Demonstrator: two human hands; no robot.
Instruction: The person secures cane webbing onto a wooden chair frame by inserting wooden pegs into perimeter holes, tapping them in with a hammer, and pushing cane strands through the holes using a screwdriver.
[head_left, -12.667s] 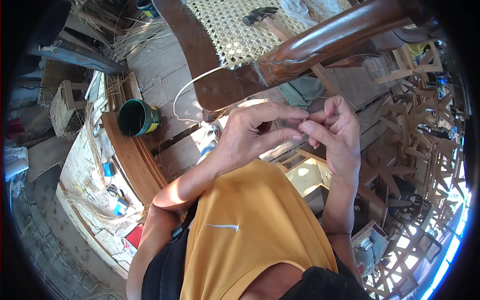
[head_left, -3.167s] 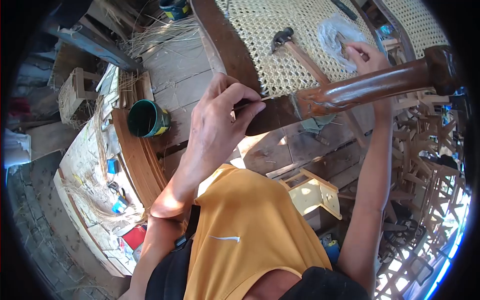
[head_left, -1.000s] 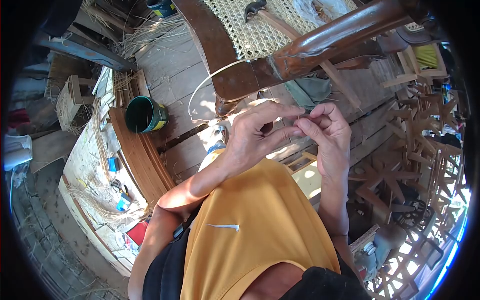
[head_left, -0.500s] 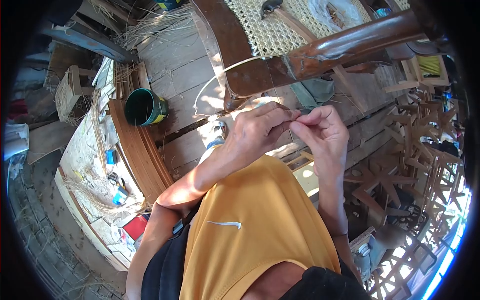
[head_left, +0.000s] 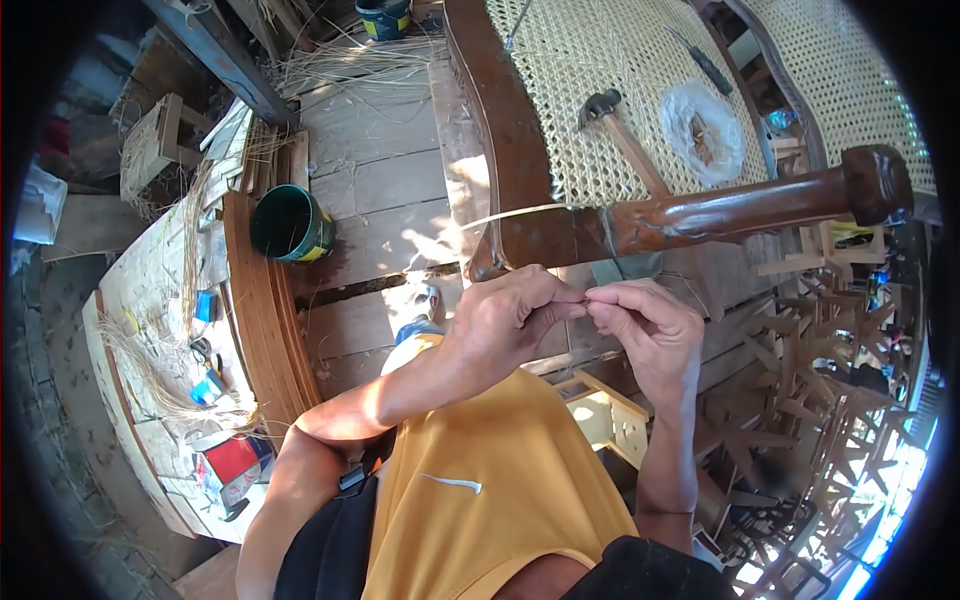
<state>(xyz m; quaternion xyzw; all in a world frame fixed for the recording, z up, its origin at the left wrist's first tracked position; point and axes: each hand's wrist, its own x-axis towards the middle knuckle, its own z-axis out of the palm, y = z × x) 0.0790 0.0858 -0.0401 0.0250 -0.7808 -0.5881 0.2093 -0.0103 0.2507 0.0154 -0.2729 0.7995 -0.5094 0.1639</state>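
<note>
My left hand (head_left: 510,315) and my right hand (head_left: 650,320) meet above my lap, thumb and forefinger pinched on each. Their tips come together on something tiny that I cannot make out. Just beyond them stands a dark wooden chair frame (head_left: 530,237) with a woven cane panel (head_left: 560,80). A pale cane strand (head_left: 510,213) comes out at the panel's corner and bends left over the wood. On the cane lie a hammer (head_left: 625,140), a clear plastic bag (head_left: 703,135) with small brown bits inside, and a dark-handled pointed tool (head_left: 705,65).
A green bucket (head_left: 318,240) stands on the plank floor at left, beside stacked boards (head_left: 265,320). Farther left, a low bench (head_left: 150,290) carries loose cane strands and small blue boxes. Wooden frames (head_left: 800,390) crowd the right side. Another bucket (head_left: 383,18) is at the back.
The view has shifted, so more of the cane panel and the pointed tool now show. My hands remain pinched together at the fingertips, the right fingers now more curled over.
</note>
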